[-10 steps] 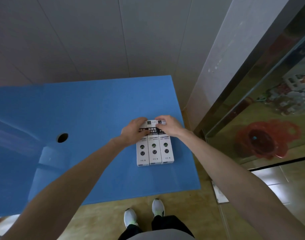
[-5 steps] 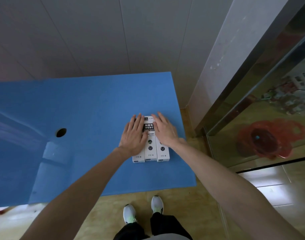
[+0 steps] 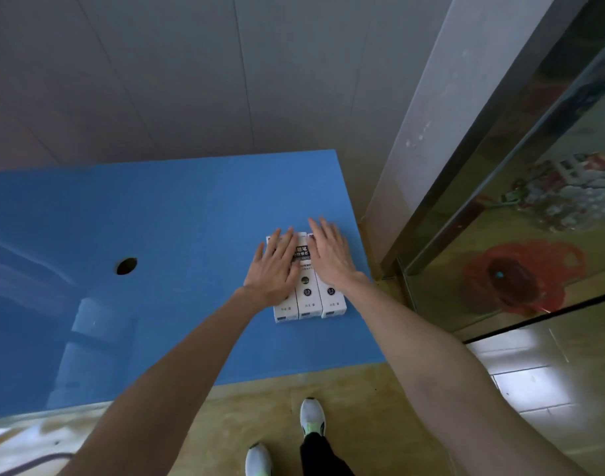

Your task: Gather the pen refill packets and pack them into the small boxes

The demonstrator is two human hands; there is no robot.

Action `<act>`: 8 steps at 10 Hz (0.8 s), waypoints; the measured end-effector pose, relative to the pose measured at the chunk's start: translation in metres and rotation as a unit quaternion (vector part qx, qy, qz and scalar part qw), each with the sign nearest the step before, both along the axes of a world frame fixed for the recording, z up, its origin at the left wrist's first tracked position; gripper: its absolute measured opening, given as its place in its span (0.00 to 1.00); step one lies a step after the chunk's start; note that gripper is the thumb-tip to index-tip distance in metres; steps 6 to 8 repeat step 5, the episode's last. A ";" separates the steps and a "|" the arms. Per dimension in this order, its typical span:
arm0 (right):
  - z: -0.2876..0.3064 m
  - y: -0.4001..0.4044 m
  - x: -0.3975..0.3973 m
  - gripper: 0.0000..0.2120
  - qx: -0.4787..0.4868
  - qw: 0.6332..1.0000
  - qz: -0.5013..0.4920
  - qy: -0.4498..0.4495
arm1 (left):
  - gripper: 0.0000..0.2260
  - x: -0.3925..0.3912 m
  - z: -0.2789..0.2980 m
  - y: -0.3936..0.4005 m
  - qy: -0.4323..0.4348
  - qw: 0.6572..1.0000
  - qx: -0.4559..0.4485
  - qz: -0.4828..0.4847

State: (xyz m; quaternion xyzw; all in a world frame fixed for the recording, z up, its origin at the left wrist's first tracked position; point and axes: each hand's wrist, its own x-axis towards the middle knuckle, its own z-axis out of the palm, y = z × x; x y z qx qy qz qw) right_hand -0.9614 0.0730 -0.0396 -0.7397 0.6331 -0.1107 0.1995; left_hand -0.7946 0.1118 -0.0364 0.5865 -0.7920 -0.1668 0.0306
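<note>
Right of the table's round hole [image 3: 126, 265], three small boxes [image 3: 307, 297] lie together; left hand [image 3: 272, 266] and right hand [image 3: 330, 255] press them flat-fingered, gripping nothing.

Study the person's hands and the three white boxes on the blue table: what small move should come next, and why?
Probably lift both hands clear. The left hand and right hand lie flat, fingers straight, on three small boxes already side by side, near ends level, on the blue table. No loose packets show, so the row looks finished.

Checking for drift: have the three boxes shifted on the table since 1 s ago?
Cannot tell; the head camera moved. The three boxes sit about as close to the table's right edge as before.
</note>
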 end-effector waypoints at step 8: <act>0.133 0.045 0.001 0.33 -0.006 0.984 -0.027 0.175 | 0.26 0.040 0.131 0.006 -0.089 0.995 -0.049 0.018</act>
